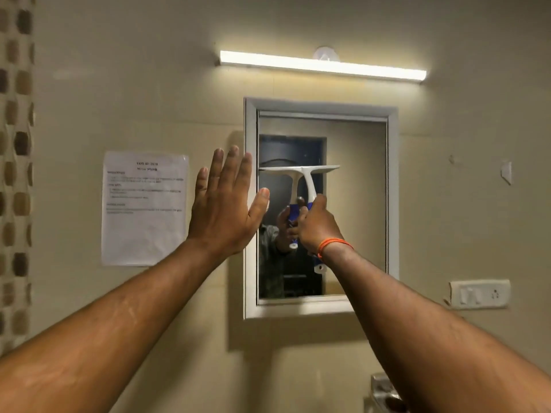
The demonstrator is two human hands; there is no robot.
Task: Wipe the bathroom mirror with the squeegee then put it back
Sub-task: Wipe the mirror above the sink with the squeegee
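With the right hand (316, 225) gripping the squeegee (301, 174) and the left hand (226, 204) spread flat by the frame, the blade should stay level and pressed on the mirror (354, 204) through each stroke.

Beige wall (149, 84) carries mirror (354, 204), paper notice (144, 208), tube light (322, 65).

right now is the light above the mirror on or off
On. The tube light above the mirror glows bright white along its whole length and casts a halo on the wall.

Single head view, near, facing wall mirror (351, 204) slightly upward.
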